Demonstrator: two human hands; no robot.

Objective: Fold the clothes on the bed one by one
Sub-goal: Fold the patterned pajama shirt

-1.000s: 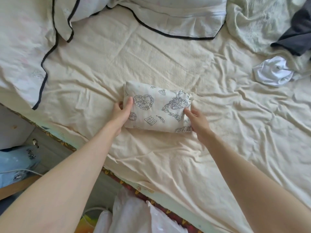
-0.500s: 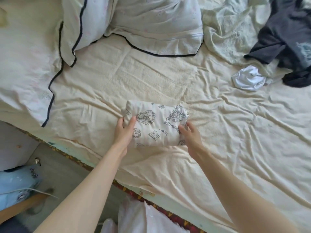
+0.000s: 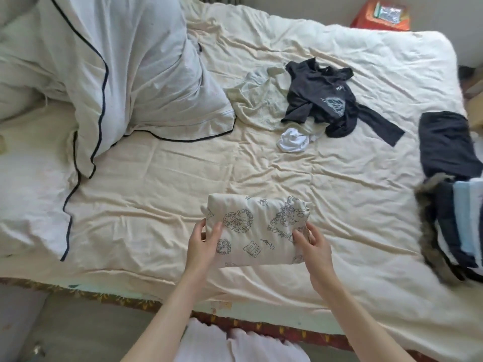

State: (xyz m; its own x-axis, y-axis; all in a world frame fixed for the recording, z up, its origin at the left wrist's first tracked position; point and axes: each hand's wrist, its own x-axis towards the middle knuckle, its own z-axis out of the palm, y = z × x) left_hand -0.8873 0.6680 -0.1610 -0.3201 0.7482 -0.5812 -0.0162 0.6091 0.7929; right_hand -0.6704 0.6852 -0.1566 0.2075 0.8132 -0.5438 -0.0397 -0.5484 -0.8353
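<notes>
Both hands' fingers [image 3: 215, 231] grasp the folded printed garment [image 3: 254, 231]; beyond them, a black shirt [image 3: 321, 100] awaits; folded stack [image 3: 452, 226] done.

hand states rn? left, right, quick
Left hand: grips the left end of the folded cream garment with dark line drawings.
Right hand: holds the same garment's right end, fingers curled on it.

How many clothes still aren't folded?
3, bunched mid-bed: dark shirt, pale green garment beneath it, small white piece in front. More may hide underneath.
</notes>
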